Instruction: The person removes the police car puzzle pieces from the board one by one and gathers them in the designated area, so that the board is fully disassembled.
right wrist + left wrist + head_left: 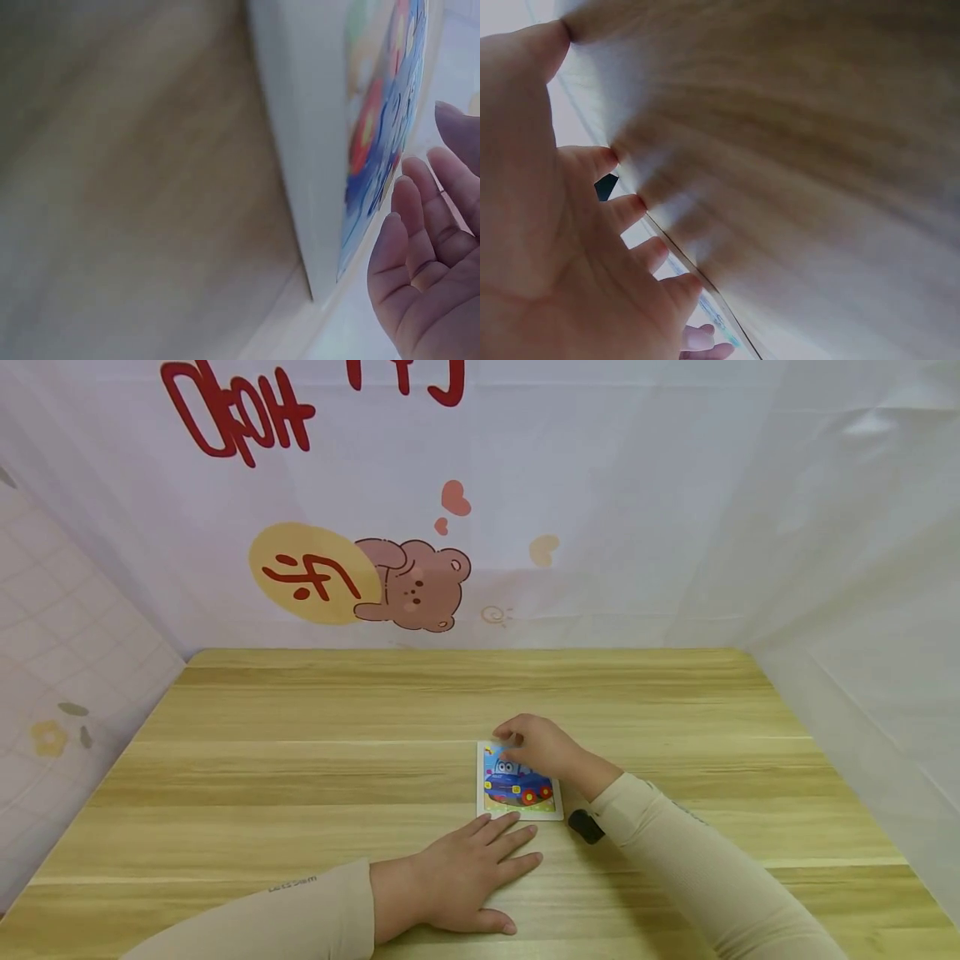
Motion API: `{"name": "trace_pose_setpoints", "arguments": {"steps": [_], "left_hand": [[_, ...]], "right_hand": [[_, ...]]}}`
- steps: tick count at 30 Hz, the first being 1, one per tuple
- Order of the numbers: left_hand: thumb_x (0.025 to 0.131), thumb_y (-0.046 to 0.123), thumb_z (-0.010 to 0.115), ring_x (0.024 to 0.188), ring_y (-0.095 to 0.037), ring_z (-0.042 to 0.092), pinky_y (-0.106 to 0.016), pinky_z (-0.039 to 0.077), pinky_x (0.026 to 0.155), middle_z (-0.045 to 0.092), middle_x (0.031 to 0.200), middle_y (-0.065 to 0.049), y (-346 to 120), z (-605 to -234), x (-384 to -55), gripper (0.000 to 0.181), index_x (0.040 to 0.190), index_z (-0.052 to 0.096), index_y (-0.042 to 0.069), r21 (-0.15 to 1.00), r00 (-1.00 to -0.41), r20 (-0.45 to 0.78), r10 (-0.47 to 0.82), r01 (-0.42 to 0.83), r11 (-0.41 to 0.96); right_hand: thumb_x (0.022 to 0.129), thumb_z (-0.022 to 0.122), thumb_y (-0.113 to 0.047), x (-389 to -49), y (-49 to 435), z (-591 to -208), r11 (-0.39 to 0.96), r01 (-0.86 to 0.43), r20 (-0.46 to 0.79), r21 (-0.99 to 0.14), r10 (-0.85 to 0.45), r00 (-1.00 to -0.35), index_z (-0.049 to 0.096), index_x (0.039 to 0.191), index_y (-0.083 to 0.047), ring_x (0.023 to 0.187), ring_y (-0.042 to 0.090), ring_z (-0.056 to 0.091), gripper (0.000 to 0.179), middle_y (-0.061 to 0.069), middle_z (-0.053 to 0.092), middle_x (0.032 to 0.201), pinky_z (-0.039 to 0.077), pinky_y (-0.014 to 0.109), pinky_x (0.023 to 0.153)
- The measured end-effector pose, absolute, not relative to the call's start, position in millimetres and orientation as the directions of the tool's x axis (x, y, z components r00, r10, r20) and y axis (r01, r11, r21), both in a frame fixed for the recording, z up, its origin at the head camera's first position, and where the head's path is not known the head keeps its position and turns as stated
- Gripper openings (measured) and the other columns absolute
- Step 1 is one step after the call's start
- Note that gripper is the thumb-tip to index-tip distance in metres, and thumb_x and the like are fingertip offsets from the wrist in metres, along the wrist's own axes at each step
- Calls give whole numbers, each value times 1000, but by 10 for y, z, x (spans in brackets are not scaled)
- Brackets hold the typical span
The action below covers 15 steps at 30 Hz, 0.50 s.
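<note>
A small square picture board with a pale frame and a blue cartoon car lies on the table. My right hand hovers over its upper right part, covering some of the picture. In the right wrist view the fingers curve loosely, with the thumb apart from them and nothing held. My left hand lies palm down with spread fingers in front of the board. One or more of its fingertips are at the board's near edge. The left wrist view shows that palm and the fingertips on the tabletop.
The wood-grain table stretches out on both sides of the board. A small black object shows beside the right sleeve. Behind the table hangs a white cloth printed with a bear and red lettering.
</note>
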State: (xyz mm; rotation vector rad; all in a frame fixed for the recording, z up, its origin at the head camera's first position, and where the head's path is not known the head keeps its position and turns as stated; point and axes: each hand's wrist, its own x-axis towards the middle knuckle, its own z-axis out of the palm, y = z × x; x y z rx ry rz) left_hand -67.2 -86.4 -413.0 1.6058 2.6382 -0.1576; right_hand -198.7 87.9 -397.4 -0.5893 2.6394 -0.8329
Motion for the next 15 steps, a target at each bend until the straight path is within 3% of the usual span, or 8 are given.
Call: {"name": "trace_pose_setpoints", "arguments": {"steps": [7,15], "left_hand": [[93,69,33,144,-28,24,-43,36,108,28,157,-5,-859,-4132,-676,74,151,34,24,-70,-456,-100,884,890,451],[93,69,34,144,-28,25,-42,36,108,28,157,-5,-857,-4121,-674,74,151,34,24,-77,-456,-105,884,890,450]], "right_hand": [[88,70,-12,-1965,822,-3950,746,-295,-173,-597,-479,-860,68,116,-6,89,15,57,28,1,64,102,51,32,80],[88,70,-8,-1917,754,-3941,762,-302,-176,-573,-475,-862,69,112,-3,96,20,60,25,6,63,104,51,36,87]]}}
